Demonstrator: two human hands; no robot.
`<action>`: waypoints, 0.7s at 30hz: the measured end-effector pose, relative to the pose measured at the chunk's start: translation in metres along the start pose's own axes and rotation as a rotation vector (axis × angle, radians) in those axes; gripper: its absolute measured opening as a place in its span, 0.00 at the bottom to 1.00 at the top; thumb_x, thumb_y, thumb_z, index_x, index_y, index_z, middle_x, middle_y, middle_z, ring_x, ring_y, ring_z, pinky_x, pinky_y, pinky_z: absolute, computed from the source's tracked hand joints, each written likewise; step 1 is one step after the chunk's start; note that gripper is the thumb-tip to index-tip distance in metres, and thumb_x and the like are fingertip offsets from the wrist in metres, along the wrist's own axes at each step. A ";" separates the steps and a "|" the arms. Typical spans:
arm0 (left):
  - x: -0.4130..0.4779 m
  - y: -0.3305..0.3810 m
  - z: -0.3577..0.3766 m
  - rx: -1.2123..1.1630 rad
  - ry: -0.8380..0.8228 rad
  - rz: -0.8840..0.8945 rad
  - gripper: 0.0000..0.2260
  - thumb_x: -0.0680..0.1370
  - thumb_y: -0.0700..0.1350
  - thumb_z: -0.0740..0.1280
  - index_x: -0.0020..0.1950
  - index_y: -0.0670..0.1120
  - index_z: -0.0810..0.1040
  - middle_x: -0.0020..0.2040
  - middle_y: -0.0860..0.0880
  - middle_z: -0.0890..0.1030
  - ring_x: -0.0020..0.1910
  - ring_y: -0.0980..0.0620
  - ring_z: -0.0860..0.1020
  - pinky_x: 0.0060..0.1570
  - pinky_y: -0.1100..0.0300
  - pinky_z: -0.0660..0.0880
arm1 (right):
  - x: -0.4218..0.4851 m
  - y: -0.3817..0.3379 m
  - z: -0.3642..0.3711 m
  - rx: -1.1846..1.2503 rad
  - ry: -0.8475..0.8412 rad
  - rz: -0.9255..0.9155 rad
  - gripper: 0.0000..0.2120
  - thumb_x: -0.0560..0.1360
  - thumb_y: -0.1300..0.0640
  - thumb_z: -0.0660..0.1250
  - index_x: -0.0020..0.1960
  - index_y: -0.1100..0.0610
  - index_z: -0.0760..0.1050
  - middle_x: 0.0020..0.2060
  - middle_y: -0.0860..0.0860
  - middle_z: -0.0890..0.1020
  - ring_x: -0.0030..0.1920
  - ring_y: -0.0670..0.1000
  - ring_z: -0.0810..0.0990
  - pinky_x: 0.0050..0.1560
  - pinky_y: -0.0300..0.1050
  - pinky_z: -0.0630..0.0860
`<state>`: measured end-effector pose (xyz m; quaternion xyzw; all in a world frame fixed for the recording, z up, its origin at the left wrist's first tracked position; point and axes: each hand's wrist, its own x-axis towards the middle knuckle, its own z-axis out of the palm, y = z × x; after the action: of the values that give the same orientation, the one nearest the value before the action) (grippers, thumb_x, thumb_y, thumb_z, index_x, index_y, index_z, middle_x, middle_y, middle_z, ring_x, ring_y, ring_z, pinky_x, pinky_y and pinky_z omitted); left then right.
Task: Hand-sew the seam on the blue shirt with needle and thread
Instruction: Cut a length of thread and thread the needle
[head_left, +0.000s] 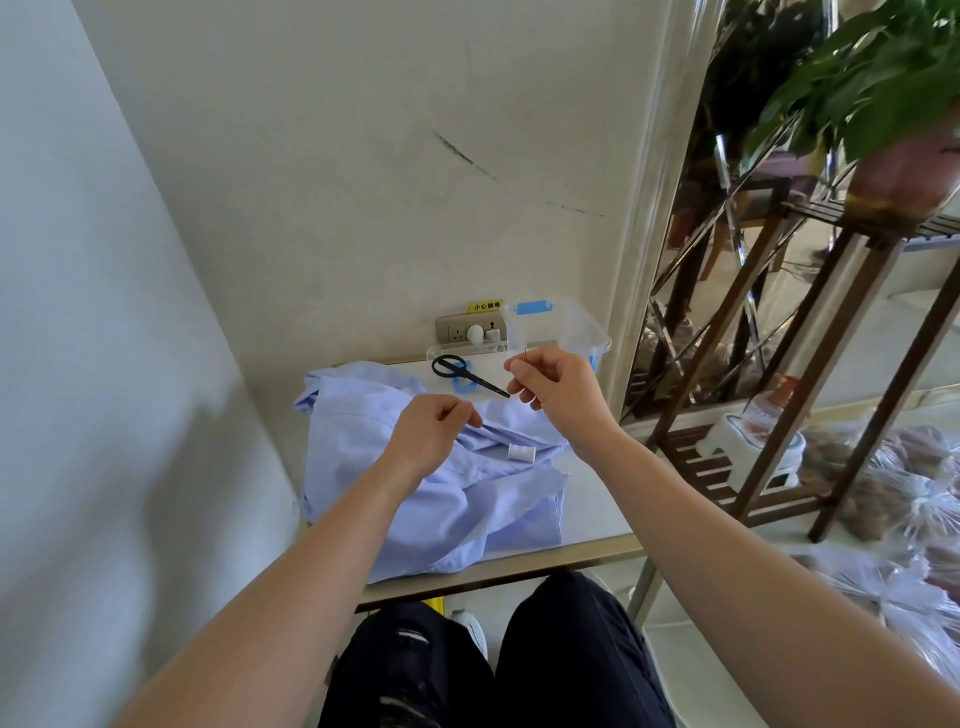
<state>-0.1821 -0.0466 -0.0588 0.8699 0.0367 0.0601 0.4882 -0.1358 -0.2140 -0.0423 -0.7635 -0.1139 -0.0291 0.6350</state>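
Right hand (558, 397) pinches needle (526, 357); left hand (434, 434) curled, hold unclear, over crumpled blue shirt (343, 441).

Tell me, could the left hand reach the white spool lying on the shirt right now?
Probably yes. The spool lies on the shirt just beside the left hand, with nothing between them; its fingers are pinched, so they must open first.

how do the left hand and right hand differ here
The right hand pinches an upright needle; what the left hand pinches is too fine to see. The right hand is farther out, by the clear box; the left hand is over the blue shirt. Both have curled fingers.
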 end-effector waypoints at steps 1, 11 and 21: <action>0.000 -0.002 0.001 0.014 -0.021 -0.007 0.14 0.80 0.40 0.60 0.37 0.45 0.80 0.24 0.56 0.72 0.28 0.57 0.68 0.32 0.65 0.64 | 0.000 0.000 0.000 -0.002 -0.001 -0.004 0.06 0.79 0.60 0.67 0.51 0.62 0.81 0.34 0.51 0.82 0.30 0.41 0.76 0.34 0.31 0.72; 0.012 -0.010 0.005 0.000 -0.020 -0.065 0.15 0.80 0.41 0.60 0.36 0.46 0.80 0.26 0.53 0.71 0.31 0.54 0.67 0.32 0.62 0.64 | 0.008 0.006 0.000 0.075 0.022 0.047 0.08 0.79 0.59 0.66 0.53 0.60 0.83 0.44 0.52 0.86 0.31 0.41 0.77 0.33 0.34 0.74; 0.041 -0.023 0.010 0.065 0.004 -0.123 0.11 0.74 0.55 0.63 0.36 0.50 0.73 0.35 0.52 0.75 0.39 0.49 0.72 0.43 0.57 0.68 | 0.022 0.007 0.001 0.159 -0.075 0.099 0.09 0.81 0.61 0.62 0.50 0.57 0.81 0.37 0.49 0.85 0.30 0.44 0.75 0.33 0.35 0.73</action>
<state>-0.1399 -0.0381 -0.0814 0.8814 0.0927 0.0304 0.4622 -0.1126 -0.2109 -0.0452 -0.7160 -0.1017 0.0401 0.6895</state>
